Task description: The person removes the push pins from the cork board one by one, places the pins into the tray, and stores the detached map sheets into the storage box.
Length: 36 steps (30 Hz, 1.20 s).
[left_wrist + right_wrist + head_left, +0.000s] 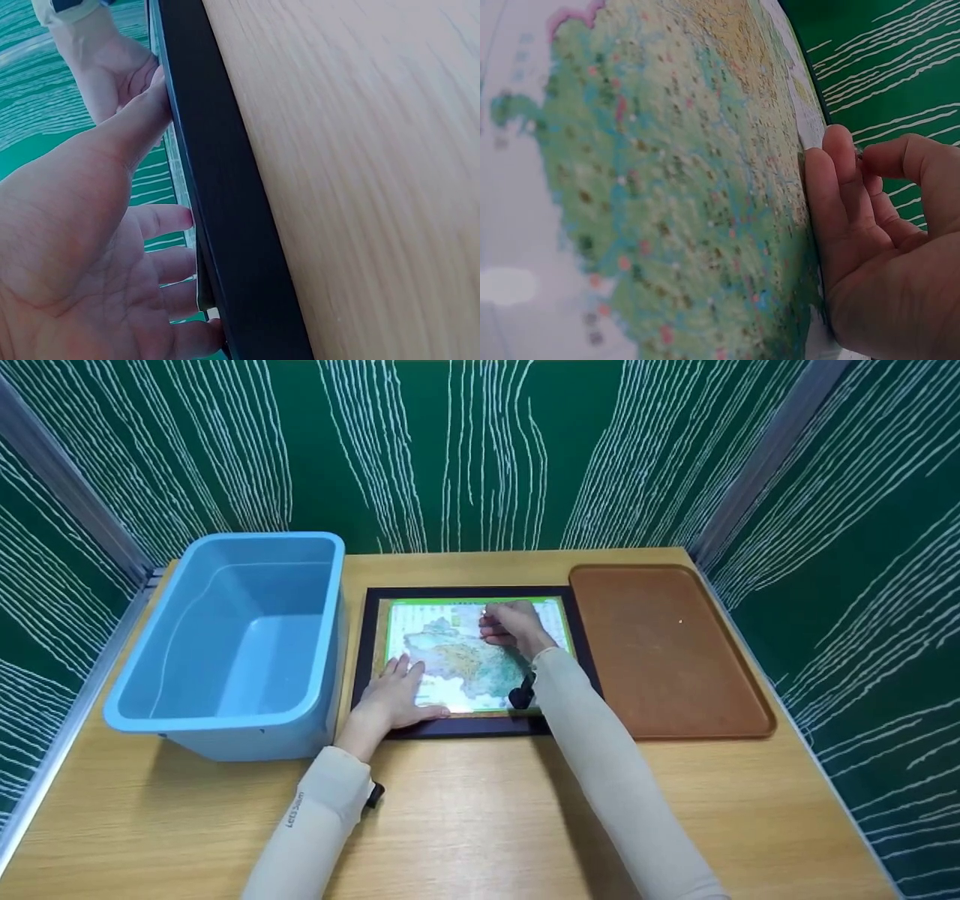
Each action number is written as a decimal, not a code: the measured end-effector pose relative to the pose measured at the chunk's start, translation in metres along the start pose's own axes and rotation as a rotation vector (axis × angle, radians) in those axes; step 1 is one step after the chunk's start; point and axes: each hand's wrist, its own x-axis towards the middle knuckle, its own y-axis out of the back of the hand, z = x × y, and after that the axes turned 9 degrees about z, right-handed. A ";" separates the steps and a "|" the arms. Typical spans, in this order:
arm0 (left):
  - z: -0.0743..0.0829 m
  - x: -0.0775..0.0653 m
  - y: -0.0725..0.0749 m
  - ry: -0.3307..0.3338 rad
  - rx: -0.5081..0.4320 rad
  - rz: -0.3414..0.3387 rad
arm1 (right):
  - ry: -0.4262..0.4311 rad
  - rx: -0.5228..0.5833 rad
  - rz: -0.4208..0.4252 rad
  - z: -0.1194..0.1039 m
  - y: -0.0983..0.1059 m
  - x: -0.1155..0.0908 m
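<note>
A printed map (457,656) lies on a cork board with a black frame (472,726), flat on the table. My left hand (394,697) rests spread over the lower left corner, fingers on the map and thumb along the front edge. The left wrist view shows its straight fingers (176,266) against the frame. Over the upper right part of the map, my right hand (514,626) pinches a tiny shiny thing (859,154) between thumb and forefinger. Most of it is hidden by the fingertips, and I cannot tell its kind. The other right fingers are close to the map surface.
A deep blue plastic tub (225,724) stands left of the board. To the right lies a brown tray (652,660) with a tiny light speck on it, right beside the frame. Green walls with white lines (480,457) enclose the wooden table (465,810) behind and at both sides.
</note>
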 end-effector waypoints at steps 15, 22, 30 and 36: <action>0.000 0.001 0.001 -0.009 0.008 0.003 | 0.056 -0.010 -0.029 0.002 0.001 0.001; -0.001 0.001 -0.001 -0.012 0.011 0.001 | 0.039 -0.025 -0.021 0.001 0.002 -0.001; -0.001 0.000 -0.002 -0.011 0.006 0.007 | 0.017 -0.019 -0.038 0.002 0.004 -0.004; -0.001 0.000 -0.001 -0.011 0.009 0.007 | 0.039 0.002 -0.047 0.003 0.006 -0.002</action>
